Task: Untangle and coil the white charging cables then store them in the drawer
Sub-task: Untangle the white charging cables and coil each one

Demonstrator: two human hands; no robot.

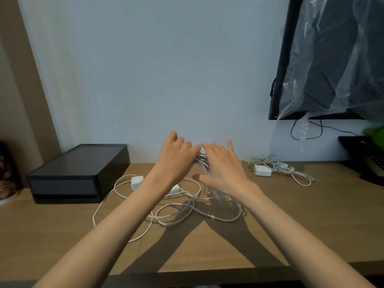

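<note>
Both hands (200,161) on bunched white cable strands (202,161)

A plain pale blue-grey painted wall (158,69) fills the far side of the scene, lit evenly and softly. At the far left a tan vertical wall panel (25,80) slants down beside it. A brown wood-grain tabletop (301,221) spans the near half, meeting the wall along its far edge, and dark shadows fall across its near middle. On the upper right a black flat wall-mounted screen (280,69) hangs under a sheet of clear crinkled plastic wrap (336,59) (the plastic catches bright glints of light). Thin black wires (307,132) loop down the wall below the screen.
</note>
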